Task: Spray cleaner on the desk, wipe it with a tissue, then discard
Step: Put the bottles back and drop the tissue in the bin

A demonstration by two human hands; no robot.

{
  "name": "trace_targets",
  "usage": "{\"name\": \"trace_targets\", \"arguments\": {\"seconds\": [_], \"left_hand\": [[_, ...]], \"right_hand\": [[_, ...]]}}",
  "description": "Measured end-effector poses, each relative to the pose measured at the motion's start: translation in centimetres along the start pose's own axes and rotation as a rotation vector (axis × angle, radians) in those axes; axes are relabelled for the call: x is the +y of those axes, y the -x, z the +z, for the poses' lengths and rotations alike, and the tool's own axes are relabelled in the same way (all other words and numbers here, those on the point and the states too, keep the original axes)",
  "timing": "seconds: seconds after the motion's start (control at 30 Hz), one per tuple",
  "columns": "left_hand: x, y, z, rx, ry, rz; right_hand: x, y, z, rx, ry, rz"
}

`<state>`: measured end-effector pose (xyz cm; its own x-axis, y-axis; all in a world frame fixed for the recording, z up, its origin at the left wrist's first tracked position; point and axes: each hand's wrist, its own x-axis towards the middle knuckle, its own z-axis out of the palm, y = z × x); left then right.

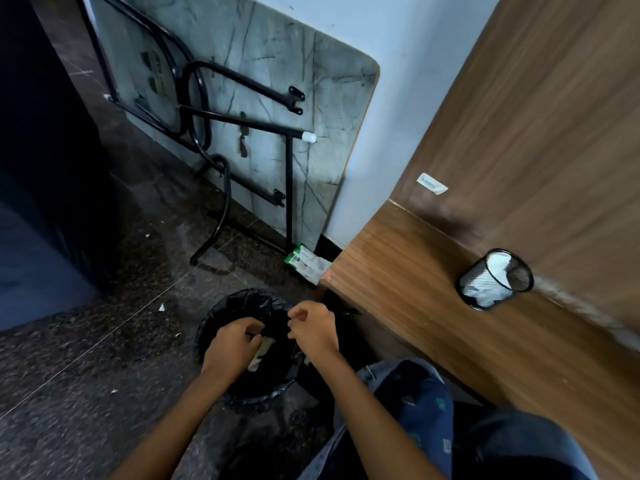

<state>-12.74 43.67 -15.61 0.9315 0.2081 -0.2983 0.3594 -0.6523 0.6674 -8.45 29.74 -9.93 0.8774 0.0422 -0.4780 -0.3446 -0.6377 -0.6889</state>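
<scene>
A round bin (214, 327) lined with a black bag stands on the floor by the desk's corner. Both my hands hover over its mouth. My left hand (230, 346) has its fingers pinched together, and a crumpled white tissue (263, 349) hangs from the fingertips down into the bin. My right hand (313, 329) is just to the right, over the bin's rim, fingers curled with nothing in them. The wooden desk (408, 292) runs along the right. No spray bottle is in view.
A black mesh cup (495, 280) with white paper inside stands on the desk near its back panel. A folded table (263, 109) with black legs leans on the wall ahead. A green-and-white packet (306, 263) lies on the floor by the desk's corner.
</scene>
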Motion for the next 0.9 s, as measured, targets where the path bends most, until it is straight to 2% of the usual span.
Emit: {"name": "trace_targets", "arguments": {"seconds": [0.13,0.27,0.4,0.57,0.67,0.77,0.9], "left_hand": [[6.7,-0.1,-0.6,0.058,0.161,0.170],[15.8,0.4,0.0,0.039,0.319,0.324],[23.5,1.6,3.4,-0.045,0.357,0.485],[29.5,2.4,10.1,-0.157,0.351,0.619],[32.0,1.4,14.0,-0.074,0.382,0.595],[33.3,-0.4,16.7,-0.023,0.271,0.557],[34.3,-1.6,19.5,0.005,0.202,0.570]], "right_hand": [[-0.6,0.3,-4.4,0.051,-0.305,-0.069],[0.3,1.7,-11.3,0.203,-0.532,-0.138],[3.3,3.6,-18.0,0.382,-0.537,-0.202],[10.3,7.1,-25.2,0.607,-0.520,-0.150],[16.0,10.0,-29.1,0.803,-0.415,-0.085],[20.8,12.5,-32.4,1.076,-0.117,-0.042],[24.9,14.6,-35.7,1.363,0.208,-0.077]]}}
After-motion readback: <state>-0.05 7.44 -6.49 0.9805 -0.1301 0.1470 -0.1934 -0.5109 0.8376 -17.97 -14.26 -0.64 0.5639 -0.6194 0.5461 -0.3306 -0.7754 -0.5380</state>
